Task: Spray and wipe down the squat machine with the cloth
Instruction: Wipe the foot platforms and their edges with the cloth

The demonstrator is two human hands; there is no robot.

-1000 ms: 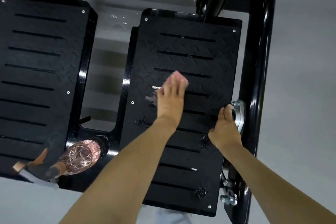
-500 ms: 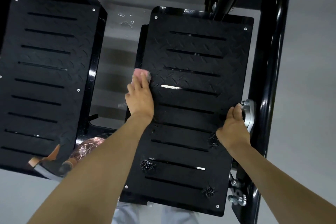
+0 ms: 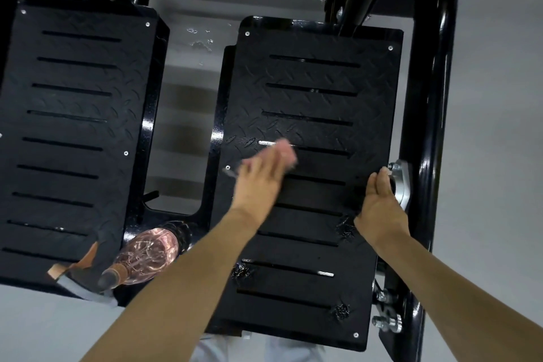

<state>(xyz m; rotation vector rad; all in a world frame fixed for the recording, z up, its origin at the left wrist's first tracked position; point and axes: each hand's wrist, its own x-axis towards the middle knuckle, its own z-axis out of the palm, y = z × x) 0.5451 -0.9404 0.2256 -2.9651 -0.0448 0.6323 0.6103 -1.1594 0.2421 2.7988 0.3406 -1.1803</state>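
The squat machine's right footplate (image 3: 317, 97) is black, slotted tread metal and fills the middle of the view. My left hand (image 3: 258, 182) lies flat on its middle, blurred by motion, pressing a pink cloth (image 3: 286, 151) that sticks out past my fingertips. My right hand (image 3: 380, 203) rests on the plate's right edge, fingers curled over it beside a silver bearing (image 3: 401, 185). A clear pinkish spray bottle (image 3: 147, 256) lies on its side on the frame between the two plates, nozzle toward me.
The left footplate (image 3: 73, 126) sits to the left across a gap showing grey floor (image 3: 188, 91) with wet drops. A black tubular frame (image 3: 435, 126) runs along the right side. Bolts (image 3: 385, 323) stick out at the lower right.
My left hand swept the cloth from the plate's left edge back toward its middle, after going left before that. My right hand stayed on the right edge.
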